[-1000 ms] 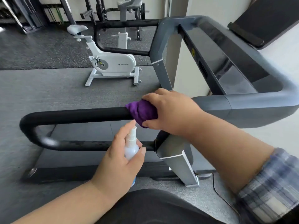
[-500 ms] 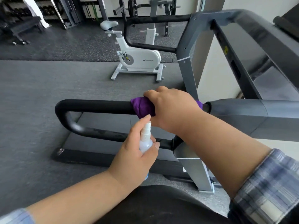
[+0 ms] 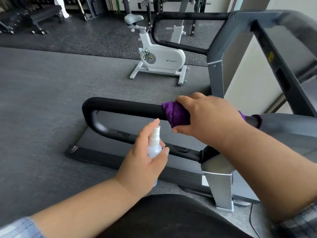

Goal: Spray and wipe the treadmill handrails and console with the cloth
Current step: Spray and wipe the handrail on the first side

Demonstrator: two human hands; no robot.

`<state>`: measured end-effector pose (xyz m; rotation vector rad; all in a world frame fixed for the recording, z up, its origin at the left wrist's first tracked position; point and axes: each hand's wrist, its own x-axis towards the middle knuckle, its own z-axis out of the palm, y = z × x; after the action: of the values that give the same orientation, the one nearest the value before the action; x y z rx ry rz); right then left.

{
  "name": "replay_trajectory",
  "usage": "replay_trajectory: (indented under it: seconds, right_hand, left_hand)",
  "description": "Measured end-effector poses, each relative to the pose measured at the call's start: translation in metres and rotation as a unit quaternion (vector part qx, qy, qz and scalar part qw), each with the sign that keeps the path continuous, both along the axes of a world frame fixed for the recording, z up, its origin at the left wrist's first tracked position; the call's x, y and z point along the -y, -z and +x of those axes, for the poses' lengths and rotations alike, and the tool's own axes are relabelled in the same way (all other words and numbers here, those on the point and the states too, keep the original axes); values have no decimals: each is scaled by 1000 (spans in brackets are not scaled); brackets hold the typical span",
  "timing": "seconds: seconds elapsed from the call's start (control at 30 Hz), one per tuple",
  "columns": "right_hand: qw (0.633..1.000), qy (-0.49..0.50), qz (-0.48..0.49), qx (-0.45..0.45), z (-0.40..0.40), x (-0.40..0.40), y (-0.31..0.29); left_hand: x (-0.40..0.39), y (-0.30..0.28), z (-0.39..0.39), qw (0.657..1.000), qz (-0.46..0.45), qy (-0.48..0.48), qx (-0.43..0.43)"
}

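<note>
right hand [image 3: 205,117] clenched around the purple cloth [image 3: 176,115], wrapping it over the black near handrail [image 3: 123,107] of the treadmill, close to where the rail joins the grey console arm [image 3: 288,122]. left hand [image 3: 145,162] gripping a small clear spray bottle [image 3: 154,146] just below and in front of the rail, forefinger raised beside the white nozzle, thumb pressed on the bottle's side. beyond, a white exercise bike [image 3: 161,59] standing on the dark gym floor [image 3: 42,100].
</note>
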<state>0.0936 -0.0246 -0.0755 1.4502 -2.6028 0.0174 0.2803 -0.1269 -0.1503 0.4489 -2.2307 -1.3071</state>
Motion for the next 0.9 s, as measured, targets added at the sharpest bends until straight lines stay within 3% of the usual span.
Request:
replay_trajectory:
  seconds: [0.37,0.67,0.9]
  right_hand:
    - [999,-1,34,-12,46,92,-2]
    - [999,-9,44,-31,100,209,2]
    - [985,-14,147,-85,138,284,6]
  left_hand:
    - [63,4,34,1000,13,9,-13]
    - [161,4,100,1000,-7,-5,-27]
    - [223,3,138,999,-4,32,-11]
